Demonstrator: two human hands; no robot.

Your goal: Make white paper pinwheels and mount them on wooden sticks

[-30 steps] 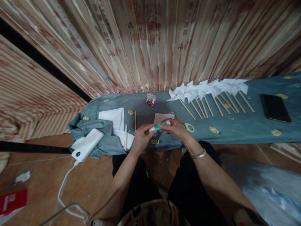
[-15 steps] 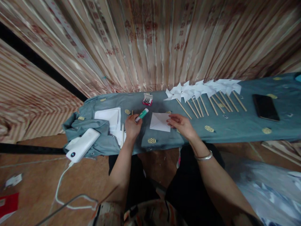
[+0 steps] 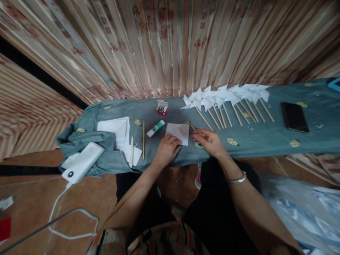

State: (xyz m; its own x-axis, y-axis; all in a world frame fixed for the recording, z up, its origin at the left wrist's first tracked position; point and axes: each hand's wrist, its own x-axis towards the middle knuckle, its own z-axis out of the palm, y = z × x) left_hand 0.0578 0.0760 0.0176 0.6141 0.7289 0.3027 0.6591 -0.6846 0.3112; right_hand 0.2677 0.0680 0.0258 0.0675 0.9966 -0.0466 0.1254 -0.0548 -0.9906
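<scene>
White paper square (image 3: 177,133) is lying on the counter (image 3: 265,141). The glue stick (image 3: 155,128) is now lying just left, so the left hand (image 3: 166,150), grip empty, is pressing the paper's near corner. The right hand (image 3: 208,141), grip loose, is touching its right edge.

The cloth-draped desk (image 3: 265,141) bears a paper square (image 3: 177,132), glue stick (image 3: 155,128), paper stack (image 3: 114,126) and power bank (image 3: 83,162); pinwheels (image 3: 225,95) and a phone (image 3: 294,117) lie rightward.
</scene>
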